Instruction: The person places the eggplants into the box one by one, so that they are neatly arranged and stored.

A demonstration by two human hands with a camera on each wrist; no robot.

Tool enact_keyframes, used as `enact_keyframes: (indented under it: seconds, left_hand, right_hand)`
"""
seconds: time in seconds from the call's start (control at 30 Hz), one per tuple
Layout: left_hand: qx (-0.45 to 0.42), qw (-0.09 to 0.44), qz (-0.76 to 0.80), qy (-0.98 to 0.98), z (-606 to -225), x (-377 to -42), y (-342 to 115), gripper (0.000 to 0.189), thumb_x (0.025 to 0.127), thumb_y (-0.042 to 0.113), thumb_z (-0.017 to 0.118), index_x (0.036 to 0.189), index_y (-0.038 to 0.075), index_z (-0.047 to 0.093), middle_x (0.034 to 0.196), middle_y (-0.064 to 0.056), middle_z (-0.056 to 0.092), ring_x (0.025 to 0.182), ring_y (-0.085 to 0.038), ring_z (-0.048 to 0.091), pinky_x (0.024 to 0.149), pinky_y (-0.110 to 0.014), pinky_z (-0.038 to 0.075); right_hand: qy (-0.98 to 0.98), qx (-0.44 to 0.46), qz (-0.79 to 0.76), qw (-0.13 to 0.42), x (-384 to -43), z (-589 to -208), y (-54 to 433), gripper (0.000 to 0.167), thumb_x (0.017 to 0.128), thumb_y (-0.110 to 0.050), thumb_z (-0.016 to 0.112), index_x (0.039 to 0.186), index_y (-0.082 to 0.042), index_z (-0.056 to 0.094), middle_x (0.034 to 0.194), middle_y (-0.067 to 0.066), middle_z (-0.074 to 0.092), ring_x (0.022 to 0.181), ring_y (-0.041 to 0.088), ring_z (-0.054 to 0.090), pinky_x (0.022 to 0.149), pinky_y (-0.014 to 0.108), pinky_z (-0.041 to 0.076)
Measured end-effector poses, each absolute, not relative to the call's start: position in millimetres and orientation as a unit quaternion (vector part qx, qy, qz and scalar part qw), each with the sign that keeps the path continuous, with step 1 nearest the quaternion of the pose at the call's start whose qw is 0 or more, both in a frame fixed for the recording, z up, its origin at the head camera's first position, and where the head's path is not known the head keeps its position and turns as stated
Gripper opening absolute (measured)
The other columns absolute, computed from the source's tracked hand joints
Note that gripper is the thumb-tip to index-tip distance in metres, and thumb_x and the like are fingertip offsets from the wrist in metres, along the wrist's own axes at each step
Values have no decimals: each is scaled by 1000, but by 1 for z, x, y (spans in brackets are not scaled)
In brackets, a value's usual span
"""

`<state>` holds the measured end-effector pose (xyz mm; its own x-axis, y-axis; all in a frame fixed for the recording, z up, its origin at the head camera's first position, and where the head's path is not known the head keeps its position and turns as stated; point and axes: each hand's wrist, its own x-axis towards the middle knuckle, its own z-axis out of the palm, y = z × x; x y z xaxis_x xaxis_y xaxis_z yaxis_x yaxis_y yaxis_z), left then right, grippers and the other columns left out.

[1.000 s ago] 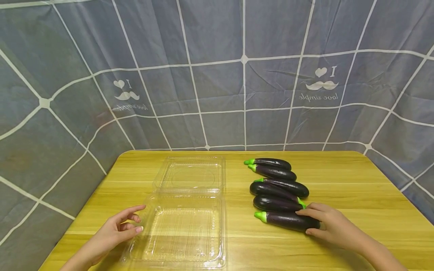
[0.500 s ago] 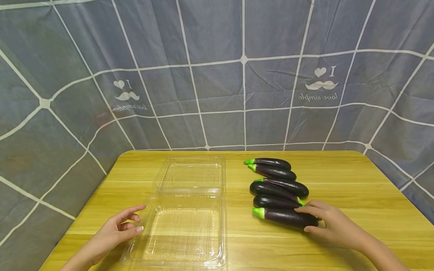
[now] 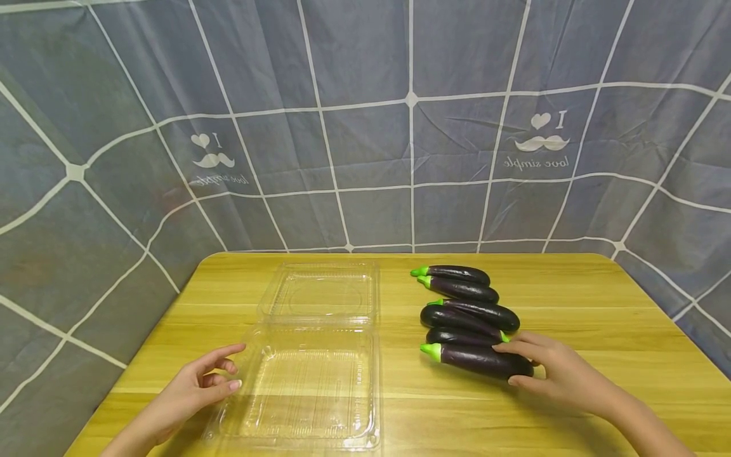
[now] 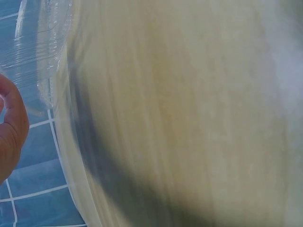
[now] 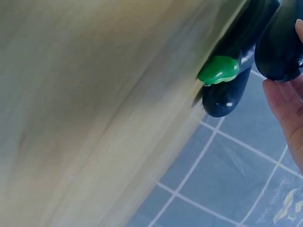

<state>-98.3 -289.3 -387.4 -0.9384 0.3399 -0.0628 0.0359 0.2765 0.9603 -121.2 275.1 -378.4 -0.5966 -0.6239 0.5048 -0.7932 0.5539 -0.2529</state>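
My right hand [image 3: 562, 374] grips the blunt end of the nearest dark purple eggplant [image 3: 480, 360], its green stem pointing left. In the right wrist view, that eggplant [image 5: 279, 52] sits between the thumb and fingers [image 5: 284, 101], apart from the others. Several more eggplants [image 3: 459, 290] lie in a column behind it, the closest partly covered by it. My left hand [image 3: 188, 390] hovers by the left rim of a clear plastic clamshell box [image 3: 374, 387], fingers loosely bent. Whether it touches the rim I cannot tell. At the left wrist view's edge, only part of this hand [image 4: 12, 127] shows.
The box lies unfolded, its lid [image 3: 322, 298] towards the back of the wooden table [image 3: 599, 317]. Bare wood separates the box from the eggplants. A grey-blue cloth [image 3: 365, 146] with white lines hangs behind the table and along its sides.
My right hand has raised the nearest eggplant slightly and shifted it a little left and back, so it covers more of the one behind. The left hand stays put.
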Motion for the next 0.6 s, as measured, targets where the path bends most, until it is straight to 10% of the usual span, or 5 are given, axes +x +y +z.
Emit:
enact_keyframes:
  seconds: [0.6]
  left_hand:
    - [108,127,584,794,-385,-98,-288,48,91,6,58,129,34,47,104,-13,43,76,-8,55,65,-26,51]
  right_hand:
    - [-864,414,242,151,-127,-360,262,51,67,-10,82,114,-12,65,97,-9,56,74,0,46,57,10,37]
